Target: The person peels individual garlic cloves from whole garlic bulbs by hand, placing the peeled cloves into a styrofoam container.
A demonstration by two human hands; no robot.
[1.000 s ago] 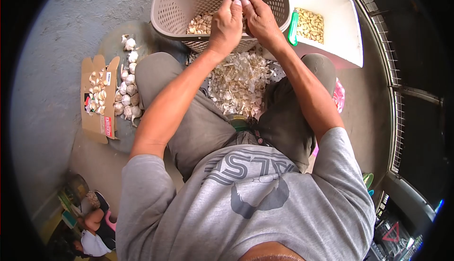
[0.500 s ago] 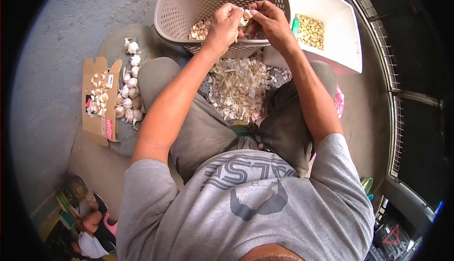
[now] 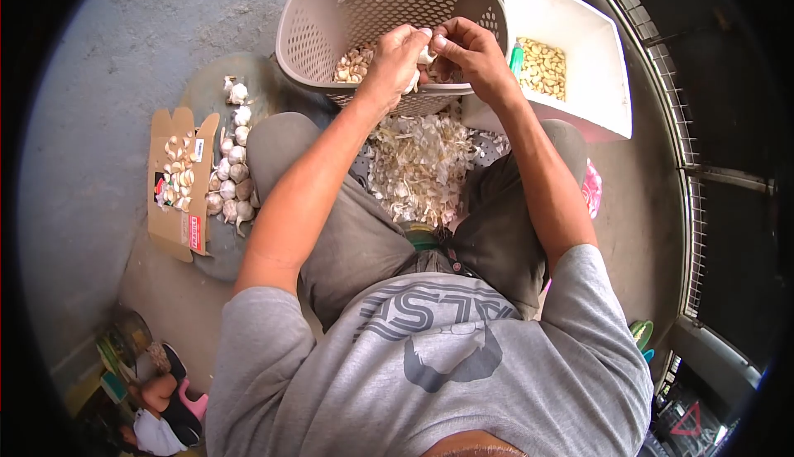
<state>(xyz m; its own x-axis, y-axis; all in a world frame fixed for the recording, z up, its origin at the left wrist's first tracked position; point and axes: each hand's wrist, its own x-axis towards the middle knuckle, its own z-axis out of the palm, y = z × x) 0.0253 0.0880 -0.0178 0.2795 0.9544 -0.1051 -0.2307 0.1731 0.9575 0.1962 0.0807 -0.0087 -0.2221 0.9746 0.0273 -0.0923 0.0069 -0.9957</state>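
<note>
Over the front of a perforated grey-brown basket [image 3: 308, 35], my left hand [image 3: 395, 64] is closed around a partly broken garlic bulb [image 3: 426, 57]. My right hand [image 3: 478, 58] meets it from the other side, thumb and fingers pinched against the bulb's top. What lies between the right fingertips is mostly hidden. Loose garlic cloves [image 3: 354, 63] lie in the basket below both hands. Papery garlic skins [image 3: 420, 159] are heaped between my knees, under the basket's near side.
Whole garlic bulbs [image 3: 237, 155] lie left of my knee, beside a flattened cardboard box [image 3: 184, 229] bearing cloves. Right of the basket, a white foam box [image 3: 608, 68] holds peeled cloves [image 3: 543, 68] and a green-handled item [image 3: 517, 58]. Another person [image 3: 161, 411] shows at lower left.
The view has shifted, so most things sit slightly lower. My right thumb and fingers have moved closer in over the bulb, covering a pale clove that showed before.
</note>
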